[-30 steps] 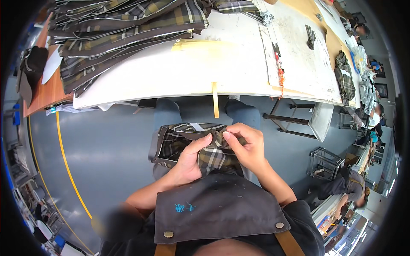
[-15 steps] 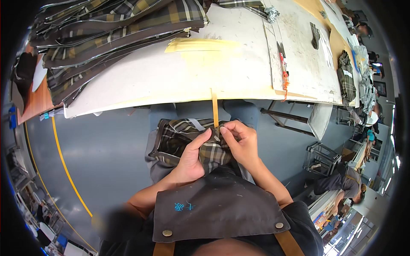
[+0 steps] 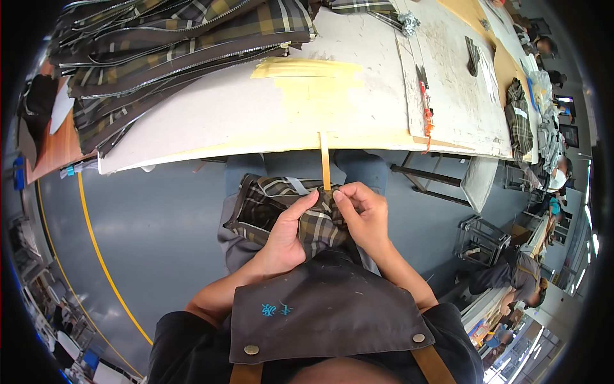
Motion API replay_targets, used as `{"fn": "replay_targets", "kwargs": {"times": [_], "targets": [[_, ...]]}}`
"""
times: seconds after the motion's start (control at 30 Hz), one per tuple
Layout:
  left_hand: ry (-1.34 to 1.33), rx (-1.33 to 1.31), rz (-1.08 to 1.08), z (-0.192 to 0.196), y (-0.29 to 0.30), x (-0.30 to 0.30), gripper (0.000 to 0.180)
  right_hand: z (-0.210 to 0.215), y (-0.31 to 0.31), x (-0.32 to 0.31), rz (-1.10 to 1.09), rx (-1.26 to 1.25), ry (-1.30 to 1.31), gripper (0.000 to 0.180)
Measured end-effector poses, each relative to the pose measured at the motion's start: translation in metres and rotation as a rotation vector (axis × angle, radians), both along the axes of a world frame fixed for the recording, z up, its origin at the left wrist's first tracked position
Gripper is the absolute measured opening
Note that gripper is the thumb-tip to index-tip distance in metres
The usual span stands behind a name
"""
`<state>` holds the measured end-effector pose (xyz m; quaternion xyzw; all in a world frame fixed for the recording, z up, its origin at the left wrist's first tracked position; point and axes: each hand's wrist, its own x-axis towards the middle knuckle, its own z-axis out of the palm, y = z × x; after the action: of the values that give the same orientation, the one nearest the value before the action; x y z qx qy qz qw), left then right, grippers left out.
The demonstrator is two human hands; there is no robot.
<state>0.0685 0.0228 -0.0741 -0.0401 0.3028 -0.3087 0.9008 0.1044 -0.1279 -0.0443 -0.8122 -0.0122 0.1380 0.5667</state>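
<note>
In my lap lies a brown, olive and white plaid fabric piece (image 3: 320,232), shaped like a pouch, with a dark-edged opening on its left side. My left hand (image 3: 288,238) grips its middle, thumb pressed on top and the other fingers mostly hidden beneath. Thumb and index finger of my right hand (image 3: 364,214) pinch the cloth a little to the right, at the lower end of a narrow yellow strip (image 3: 325,160). That strip runs from the table's front edge down to the fabric. A white label-like patch (image 3: 298,186) shows on the cloth's far side.
Ahead stands a white-topped table (image 3: 358,115) with patches of yellow tape. Stacked plaid pieces with zippers (image 3: 185,70) cover its left part. Red-handled scissors (image 3: 425,102) and a small plaid roll (image 3: 519,118) lie to the right. A metal-framed cart (image 3: 483,240) and a co-worker (image 3: 524,275) are farther right.
My hands hold the same grip on the plaid fabric and have barely moved. The scene has shifted slightly to the right in the view.
</note>
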Motion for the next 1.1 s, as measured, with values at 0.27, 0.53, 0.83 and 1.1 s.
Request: {"fn": "replay_targets", "kwargs": {"times": [0.27,0.53,0.83,1.1], "targets": [[0.011,0.074,0.001,0.010,0.001,0.009,0.023,0.002,0.005,-0.004,-0.056,0.034,-0.012,0.010],[0.016,0.072,0.020,0.002,0.005,0.011,0.027,0.009,0.010,0.009,-0.015,0.054,0.018,0.010],[-0.049,0.047,0.009,-0.005,0.010,0.016,0.025,0.001,0.012,0.009,-0.136,0.112,0.010,0.011],[-0.170,0.135,0.059,-0.027,0.017,0.038,0.025,-0.007,0.020,0.029,-0.140,0.092,-0.049,0.009]]}}
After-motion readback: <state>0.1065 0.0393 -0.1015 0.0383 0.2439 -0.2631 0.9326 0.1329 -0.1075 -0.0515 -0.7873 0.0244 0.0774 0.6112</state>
